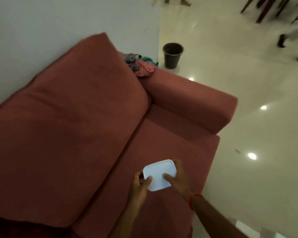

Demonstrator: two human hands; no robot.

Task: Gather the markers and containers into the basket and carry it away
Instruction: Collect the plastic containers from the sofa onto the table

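both hands (162, 182) grip white container (159, 174) | over red sofa (76, 109) | glossy floor (256, 100), dark bucket (172, 54)

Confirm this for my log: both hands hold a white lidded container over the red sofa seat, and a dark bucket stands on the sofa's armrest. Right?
Not quite. The head view shows the dark bucket standing on the floor beyond the sofa, not on its armrest. The rest holds: left hand and right hand hold the white container over the seat.
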